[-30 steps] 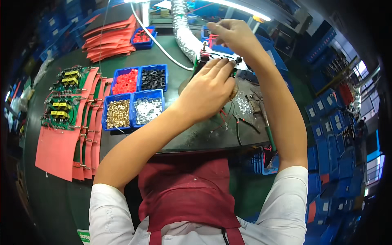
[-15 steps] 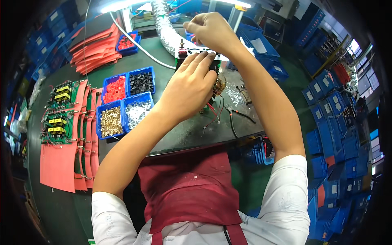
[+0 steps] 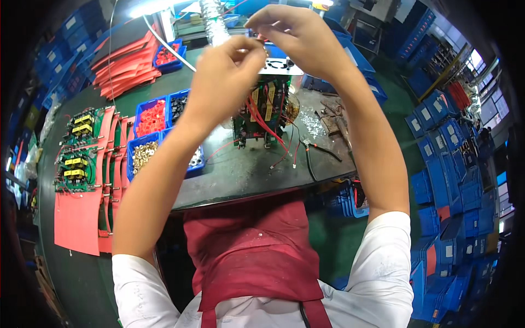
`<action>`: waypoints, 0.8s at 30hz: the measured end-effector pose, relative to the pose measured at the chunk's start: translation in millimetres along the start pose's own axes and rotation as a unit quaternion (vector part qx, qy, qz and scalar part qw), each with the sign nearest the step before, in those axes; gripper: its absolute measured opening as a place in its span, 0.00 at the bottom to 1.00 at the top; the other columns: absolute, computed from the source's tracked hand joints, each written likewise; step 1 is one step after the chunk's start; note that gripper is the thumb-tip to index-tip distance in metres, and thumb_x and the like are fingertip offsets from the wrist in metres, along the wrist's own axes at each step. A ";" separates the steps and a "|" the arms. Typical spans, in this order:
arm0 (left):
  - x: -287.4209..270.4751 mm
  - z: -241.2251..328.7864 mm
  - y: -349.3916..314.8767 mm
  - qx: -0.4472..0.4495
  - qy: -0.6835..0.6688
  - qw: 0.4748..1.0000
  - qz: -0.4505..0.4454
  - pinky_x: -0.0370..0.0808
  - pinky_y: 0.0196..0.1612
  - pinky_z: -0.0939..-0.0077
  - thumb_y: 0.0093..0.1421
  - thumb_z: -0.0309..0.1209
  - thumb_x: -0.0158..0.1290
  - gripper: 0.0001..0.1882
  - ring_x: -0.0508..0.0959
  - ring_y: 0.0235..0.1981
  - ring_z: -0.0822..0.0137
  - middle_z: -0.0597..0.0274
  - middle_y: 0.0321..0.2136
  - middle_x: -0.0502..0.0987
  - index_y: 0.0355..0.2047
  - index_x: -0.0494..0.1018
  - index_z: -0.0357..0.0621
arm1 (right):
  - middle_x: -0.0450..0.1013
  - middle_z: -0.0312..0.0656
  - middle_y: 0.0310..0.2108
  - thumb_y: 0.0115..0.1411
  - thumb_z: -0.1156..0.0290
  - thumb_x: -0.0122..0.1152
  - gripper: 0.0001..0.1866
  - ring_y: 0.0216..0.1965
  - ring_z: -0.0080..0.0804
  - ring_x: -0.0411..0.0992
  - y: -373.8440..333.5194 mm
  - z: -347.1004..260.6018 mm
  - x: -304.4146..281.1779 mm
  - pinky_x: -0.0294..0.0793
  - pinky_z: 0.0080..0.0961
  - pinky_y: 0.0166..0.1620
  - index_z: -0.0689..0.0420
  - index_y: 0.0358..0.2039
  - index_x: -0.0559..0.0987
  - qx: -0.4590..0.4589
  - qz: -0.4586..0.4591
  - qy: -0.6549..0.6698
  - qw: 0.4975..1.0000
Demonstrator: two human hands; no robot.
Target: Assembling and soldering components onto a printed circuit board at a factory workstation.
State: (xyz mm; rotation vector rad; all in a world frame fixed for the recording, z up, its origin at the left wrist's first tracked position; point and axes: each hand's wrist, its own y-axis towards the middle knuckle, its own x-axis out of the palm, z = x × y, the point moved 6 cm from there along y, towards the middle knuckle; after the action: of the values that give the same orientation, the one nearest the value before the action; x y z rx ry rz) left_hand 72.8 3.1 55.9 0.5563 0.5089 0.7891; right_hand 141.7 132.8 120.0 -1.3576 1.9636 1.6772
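My left hand [image 3: 227, 79] is raised over the left side of the electronic assembly [image 3: 268, 104], its thumb and fingers pinched together. My right hand [image 3: 306, 41] hovers just to the right and a little higher, fingers curled toward the thumb. The fingertips of both hands nearly meet; whatever small piece lies between them is too small to make out. Below stands the assembly: upright green circuit boards with yellow parts and a pale metal panel [image 3: 281, 66] on top. Red wires [image 3: 260, 117] hang from its front toward the bench.
Blue bins [image 3: 150, 117] of red caps, black caps and metal hardware sit left of the assembly. Pliers [image 3: 311, 158] lie by the front edge. Further left are circuit boards [image 3: 76, 169] on red sheets [image 3: 79, 218]. A foil duct [image 3: 213, 24] comes down behind.
My left hand has lifted off the metal panel and moved up and left, uncovering the boards and red wires. My right hand has shifted slightly right.
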 end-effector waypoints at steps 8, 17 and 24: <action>2.3 -33.7 56.1 -0.176 -0.061 0.973 -0.135 0.78 0.58 0.70 0.68 0.44 0.58 0.25 0.84 0.49 0.64 0.51 0.46 0.85 0.50 0.81 0.31 | 0.82 0.50 0.38 0.61 0.78 0.70 0.14 0.37 0.41 0.82 -15.4 -12.3 -19.3 0.80 0.32 0.43 0.60 0.48 0.85 0.019 -0.007 -0.051 0.998; 29.1 -16.8 75.3 0.095 0.343 0.900 -0.252 0.77 0.35 0.67 0.65 0.52 0.63 0.32 0.81 0.28 0.64 0.51 0.25 0.82 0.36 0.82 0.25 | 0.85 0.49 0.39 0.66 0.73 0.67 0.11 0.41 0.35 0.83 -28.6 63.7 -20.7 0.81 0.33 0.49 0.64 0.47 0.85 0.121 -0.183 -0.169 0.961; 50.1 -48.1 67.6 -0.015 0.319 0.838 -0.443 0.74 0.34 0.66 0.54 0.56 0.72 0.34 0.79 0.27 0.65 0.59 0.23 0.79 0.34 0.81 0.29 | 0.84 0.54 0.37 0.59 0.74 0.70 0.11 0.38 0.46 0.82 -15.5 67.0 -17.9 0.79 0.36 0.46 0.62 0.41 0.87 0.133 -0.259 -0.170 0.941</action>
State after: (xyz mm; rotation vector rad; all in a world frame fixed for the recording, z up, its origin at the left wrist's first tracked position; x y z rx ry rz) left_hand 38.8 93.8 52.2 -0.0379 1.2548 0.0495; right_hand 137.6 200.9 100.3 -1.2402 1.4155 1.2438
